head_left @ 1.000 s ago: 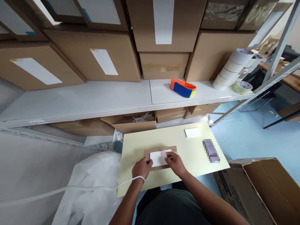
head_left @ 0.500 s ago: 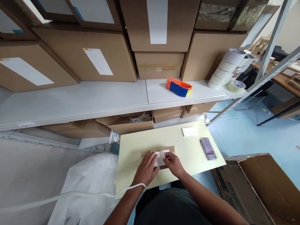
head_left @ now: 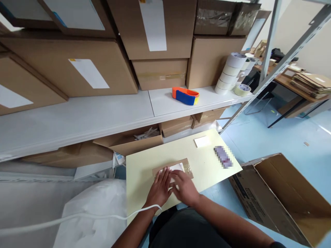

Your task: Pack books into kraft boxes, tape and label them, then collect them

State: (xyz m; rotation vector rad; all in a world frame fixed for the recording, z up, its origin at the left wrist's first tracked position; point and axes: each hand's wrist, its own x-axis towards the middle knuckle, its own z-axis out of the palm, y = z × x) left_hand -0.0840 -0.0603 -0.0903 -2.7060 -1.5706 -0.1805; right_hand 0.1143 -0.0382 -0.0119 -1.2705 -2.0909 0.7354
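A small flat brown cardboard parcel (head_left: 188, 164) lies on the pale yellow tabletop (head_left: 139, 165), clear tape showing at its right end. On its upper face is a white label (head_left: 178, 167), partly covered by my hands. My left hand (head_left: 159, 188) rests flat on the parcel's left part with fingers stretched out. Beside it, my right hand (head_left: 185, 187) lies over the label, its fingers loosely bent, apart and slightly blurred. I see nothing held in either hand. A stack of white labels or cards (head_left: 202, 141) sits near the table's far edge.
A pixelated purple item (head_left: 222, 156) is at the table's right. Behind stands a shelf (head_left: 116, 110) with large cartons, tape rolls (head_left: 227, 77) and a coloured strap loop (head_left: 184, 96). An open carton (head_left: 281, 199) stands on the right; a white plastic bag (head_left: 90, 213) is at left.
My right hand has let go of the label's right edge and moved left across it, close to my left hand. The label now lies flat. The view has shifted right.
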